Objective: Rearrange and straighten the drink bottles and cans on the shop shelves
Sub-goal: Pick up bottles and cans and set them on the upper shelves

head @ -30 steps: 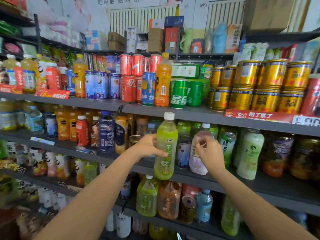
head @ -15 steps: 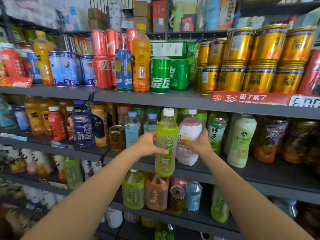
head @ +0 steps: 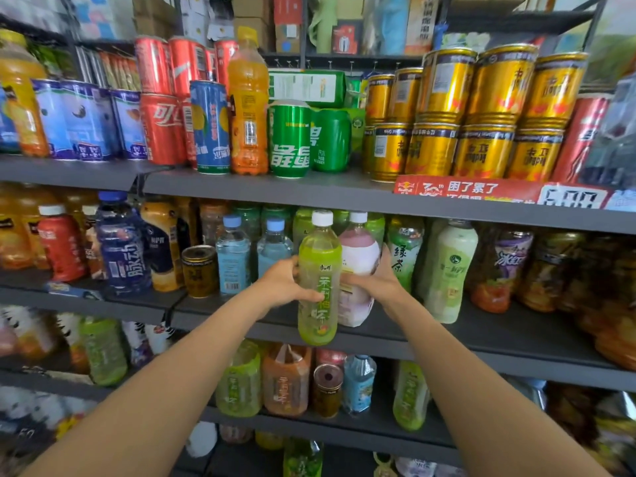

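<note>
Two bottles are in hand in the head view: the left hand [head: 283,284] has its fingers wrapped round the green tea bottle [head: 319,280] at mid-label, held just beyond the middle shelf [head: 516,333] lip; the right hand [head: 377,278] clasps the pink bottle [head: 358,266] beside it. Both look full (heavy, slick plastic), so grip the waist. Open room lies right of the green tea bottle, along the shelf front.
</note>
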Tool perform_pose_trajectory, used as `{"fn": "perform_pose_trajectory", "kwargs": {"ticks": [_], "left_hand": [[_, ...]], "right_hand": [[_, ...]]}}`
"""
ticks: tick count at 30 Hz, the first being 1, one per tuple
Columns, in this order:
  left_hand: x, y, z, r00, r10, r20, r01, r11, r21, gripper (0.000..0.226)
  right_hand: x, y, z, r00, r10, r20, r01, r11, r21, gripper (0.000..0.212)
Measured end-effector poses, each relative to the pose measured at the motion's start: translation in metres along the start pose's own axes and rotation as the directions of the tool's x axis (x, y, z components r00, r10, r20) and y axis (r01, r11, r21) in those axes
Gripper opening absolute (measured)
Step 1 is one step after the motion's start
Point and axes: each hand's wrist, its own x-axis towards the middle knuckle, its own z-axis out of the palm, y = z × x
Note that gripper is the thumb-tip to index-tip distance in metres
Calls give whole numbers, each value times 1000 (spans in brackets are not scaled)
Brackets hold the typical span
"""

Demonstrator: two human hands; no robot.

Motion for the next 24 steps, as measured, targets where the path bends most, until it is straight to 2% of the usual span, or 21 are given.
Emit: {"fn": "perform_pose_trajectory", "kwargs": {"ticks": [3,7,11,15,18,21,24], "left_hand": [[0,-1,-2,1000,-1,-11,1,1000,2,62],[1,1,-3,1000,19,-19,-19,1000,20,59],[8,4,4,1000,19,-22,-18,1000,2,58],[24,7,24,999,20,-41,-19,999,25,64],[39,9,44,996,29,-85,-26,999,31,64],[53,10,60,989,24,-144,-21,999,24,60],[70,11,69,988,53,-144,-38,993,108,63]], "right_hand": [[-8,-5,5,997,-28,-67,28,1000,1,137],[-38,-8,-6,960,-118,-255,74,981,-178,110],[-61,-1,-22,881,-203,-428,64,946,-317,106],[-70,3,-33,797,-179,-577,-46,934,-354,107],[-73,7,-37,754,-206,-623,-75,916,-393,107],[-72,11,-38,754,-215,-621,-96,899,-428,108],[-68,11,-39,755,-220,-618,-102,891,-442,108]]}}
